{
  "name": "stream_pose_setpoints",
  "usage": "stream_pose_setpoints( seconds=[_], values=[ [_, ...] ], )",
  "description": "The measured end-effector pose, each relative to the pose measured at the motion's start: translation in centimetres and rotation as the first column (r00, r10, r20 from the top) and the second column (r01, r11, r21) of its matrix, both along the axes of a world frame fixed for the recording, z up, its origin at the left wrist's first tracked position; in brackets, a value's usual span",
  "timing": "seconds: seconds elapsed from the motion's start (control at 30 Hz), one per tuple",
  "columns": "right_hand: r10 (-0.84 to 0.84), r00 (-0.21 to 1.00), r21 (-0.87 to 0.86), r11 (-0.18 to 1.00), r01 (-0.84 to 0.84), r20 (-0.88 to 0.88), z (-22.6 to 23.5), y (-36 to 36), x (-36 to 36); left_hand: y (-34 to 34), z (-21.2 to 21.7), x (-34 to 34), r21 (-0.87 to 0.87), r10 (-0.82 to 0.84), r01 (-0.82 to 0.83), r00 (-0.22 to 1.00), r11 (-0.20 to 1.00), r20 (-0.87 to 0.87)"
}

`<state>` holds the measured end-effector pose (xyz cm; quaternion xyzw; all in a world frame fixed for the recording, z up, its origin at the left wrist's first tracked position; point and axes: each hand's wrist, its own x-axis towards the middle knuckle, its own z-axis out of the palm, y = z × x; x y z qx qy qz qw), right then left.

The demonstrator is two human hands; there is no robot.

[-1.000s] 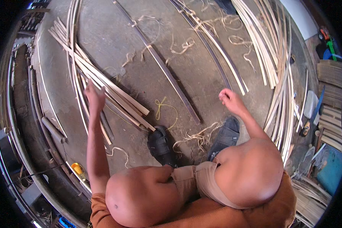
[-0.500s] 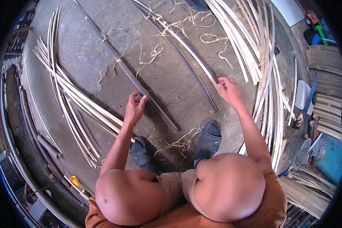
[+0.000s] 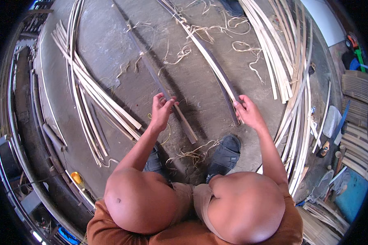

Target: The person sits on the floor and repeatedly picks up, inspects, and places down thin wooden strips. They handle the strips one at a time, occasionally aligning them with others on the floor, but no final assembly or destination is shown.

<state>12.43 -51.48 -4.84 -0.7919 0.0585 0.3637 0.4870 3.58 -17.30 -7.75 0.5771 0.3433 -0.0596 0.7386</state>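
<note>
My left hand point(image 3: 162, 110) is closed round a long dark bamboo strip point(image 3: 152, 72), thumb on top, close to its near end. That strip is bound with pale fibre ties along its length, and its shadow lies off to its right. With fingers and thumb, my right hand point(image 3: 248, 112) grips the near part of a pale and dark bamboo strip bundle point(image 3: 215, 65). Another dark strip point(image 3: 226, 94) lies beneath that bundle, its near end by the right hand. Both bundles run away from me, with knotted ties at the far part of the right one.
Pale bamboo strips lie in piles at left point(image 3: 94, 90) and right point(image 3: 270, 53). Loose fibre ties point(image 3: 192, 153) are on the concrete floor between my sandals point(image 3: 225, 155). At right are a blue-bladed saw point(image 3: 333, 130) and slatted bamboo stacks point(image 3: 357, 92); poles point(image 3: 53, 136) line the left.
My left hand has closed on the dark strip and raised it slightly. The right hand has drawn its bundle over the other dark strip. The whole view has shifted a little.
</note>
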Motion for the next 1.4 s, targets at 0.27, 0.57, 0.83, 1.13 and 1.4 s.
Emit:
stream_pose_setpoints(
  seconds=[0.27, 0.57, 0.83, 1.13, 1.4],
  values=[
    [0.195, 0.981, 0.368, 0.911, -0.189, 0.021, -0.1, 8.5, -7.4, -0.3, 1.0, 0.7, -0.100, -0.015, 0.029, 0.990, 0.995, 0.142],
    [0.382, 0.921, 0.464, 0.831, -0.307, -0.075, -2.5, 8.9, -6.5, 0.0, 2.6, 0.1, -0.092, -0.010, 0.022, 0.991, 0.995, 0.133],
    [0.407, 0.811, -0.104, 0.909, -0.403, 0.421, -0.4, 7.3, -5.2, 0.1, 1.6, -0.4, -0.015, 0.032, -0.032, 0.999, 0.999, 0.016],
    [0.397, 0.783, -0.517, 0.848, -0.114, 0.479, -0.7, 3.3, -3.0, 1.0, 0.9, -0.8, -0.042, 0.047, -0.048, 0.998, 0.998, -0.038],
    [0.027, 0.806, 0.070, 0.994, -0.085, 0.592, 5.9, 11.0, -7.9, 0.6, -0.7, -2.2, -0.251, 0.392, -0.370, 0.919, 0.894, 0.044]
  ],
)
